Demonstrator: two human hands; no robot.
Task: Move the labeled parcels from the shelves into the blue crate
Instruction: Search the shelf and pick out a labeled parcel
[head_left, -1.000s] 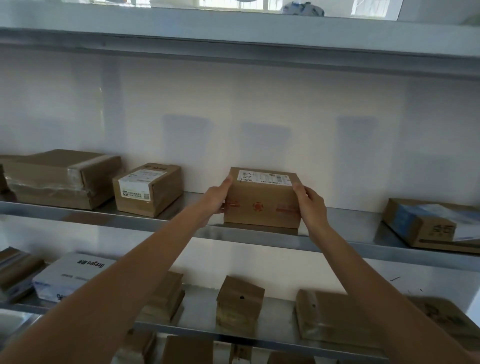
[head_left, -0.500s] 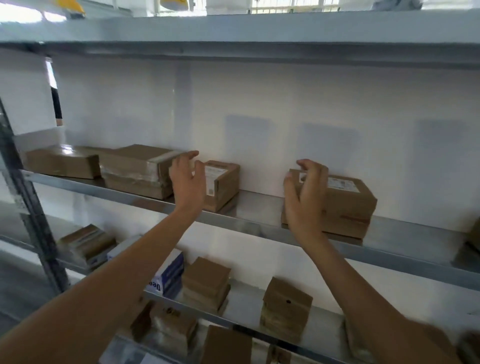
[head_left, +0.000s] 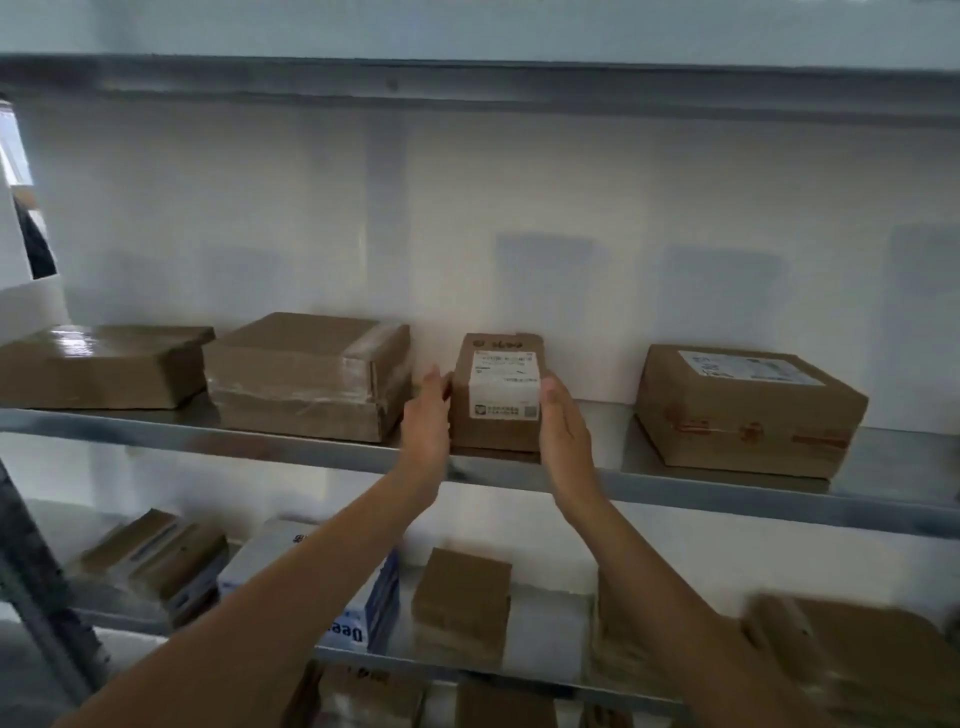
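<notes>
A small brown parcel (head_left: 498, 395) with a white label over its top and front stands on the middle shelf (head_left: 727, 493). My left hand (head_left: 426, 415) lies flat against its left side. My right hand (head_left: 563, 431) lies flat against its right side, fingers straight. The parcel rests on the shelf between my palms. To its right sits a larger brown parcel (head_left: 748, 410) with a label on top and red tape marks on its front. The blue crate is out of view.
Left of the small parcel are a tape-wrapped brown box (head_left: 306, 374) and a flat brown box (head_left: 98, 364). The lower shelf holds a white-and-blue box (head_left: 374, 618) and several small brown boxes (head_left: 462, 597). A metal upright (head_left: 31, 597) stands at the left.
Both hands let go of the larger labelled parcel and moved left to the small labelled parcel, now touching its two sides. My view has swung left along the shelf.
</notes>
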